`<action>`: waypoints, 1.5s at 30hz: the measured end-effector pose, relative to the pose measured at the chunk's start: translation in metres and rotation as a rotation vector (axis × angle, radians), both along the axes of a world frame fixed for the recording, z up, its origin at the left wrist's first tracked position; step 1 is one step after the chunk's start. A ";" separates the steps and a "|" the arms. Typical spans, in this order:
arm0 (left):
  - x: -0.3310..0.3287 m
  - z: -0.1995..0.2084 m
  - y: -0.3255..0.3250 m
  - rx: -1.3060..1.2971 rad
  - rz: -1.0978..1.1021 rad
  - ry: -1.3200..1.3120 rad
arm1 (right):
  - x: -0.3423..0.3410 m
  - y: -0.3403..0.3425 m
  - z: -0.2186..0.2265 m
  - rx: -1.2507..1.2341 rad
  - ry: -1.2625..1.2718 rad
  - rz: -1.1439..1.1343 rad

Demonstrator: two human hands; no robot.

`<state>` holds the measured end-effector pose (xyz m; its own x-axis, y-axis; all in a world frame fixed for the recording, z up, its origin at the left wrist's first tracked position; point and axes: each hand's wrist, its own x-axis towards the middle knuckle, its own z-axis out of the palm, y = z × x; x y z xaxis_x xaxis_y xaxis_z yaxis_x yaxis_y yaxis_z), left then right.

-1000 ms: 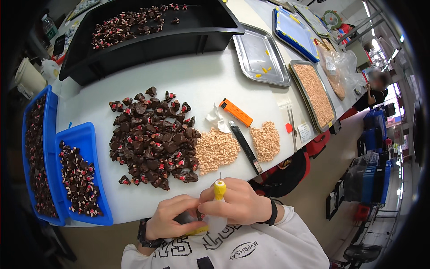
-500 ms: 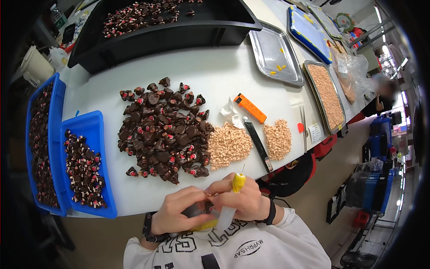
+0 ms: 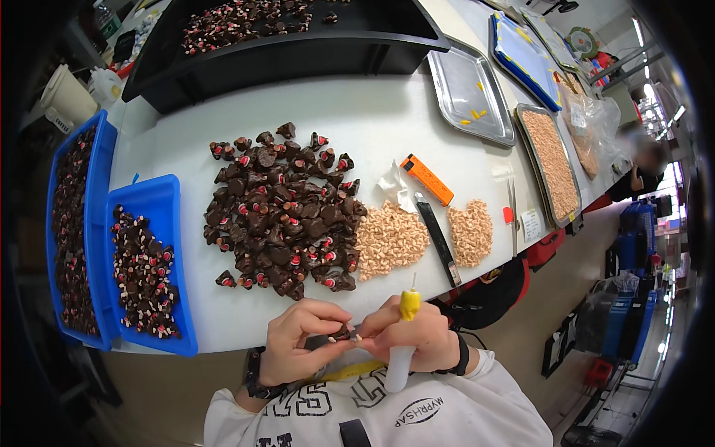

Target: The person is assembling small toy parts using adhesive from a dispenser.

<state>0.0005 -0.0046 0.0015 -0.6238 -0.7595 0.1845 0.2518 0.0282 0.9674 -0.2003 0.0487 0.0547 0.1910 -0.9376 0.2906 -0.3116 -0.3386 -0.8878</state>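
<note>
between thumb and fingertips, the left hand (image 3: 296, 346) pinches a lumpy dark-brown piece with pale bits (image 3: 340, 333), just off the near edge of the smooth white tabletop (image 3: 357, 112). the right hand (image 3: 426, 339) curls around a translucent, cylindrical plastic bottle (image 3: 400, 369) with a yellow, needle-tipped top (image 3: 410, 304); its thumb and forefinger meet beside the piece, pinching what i cannot tell. glossy brown lumps (image 3: 275, 216) lie heaped against knobbly beige granules (image 3: 391, 240).

Around the dark-brown heap of lumpy pieces (image 3: 287, 216), bare white desk (image 3: 365, 112) gives passage at 1 and 7 o'clock. The deep black plastic tub (image 3: 290, 65) blocks 12, the beige nubbly heap (image 3: 391, 242) obstructs 3 to 4, the nearer blue rectangular tray (image 3: 181, 287) leaves a narrow channel at 9.
</note>
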 end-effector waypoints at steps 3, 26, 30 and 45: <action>-0.001 0.000 0.001 -0.005 0.028 0.004 | 0.002 0.003 -0.009 0.023 -0.058 0.059; -0.006 0.005 -0.011 -0.429 -0.015 -0.074 | 0.005 0.010 -0.012 0.069 0.035 -0.164; -0.004 0.007 -0.002 -0.243 0.017 -0.065 | 0.000 0.002 -0.002 -0.157 0.298 -0.043; 0.087 0.066 -0.035 -0.478 1.081 -0.996 | -0.007 0.013 0.000 -0.283 0.010 -0.028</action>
<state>0.0880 -0.0398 0.0677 0.1522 -0.9078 0.3907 -0.8115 0.1109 0.5738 -0.2076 0.0615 0.0546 0.1699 -0.8247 0.5395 -0.3324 -0.5633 -0.7565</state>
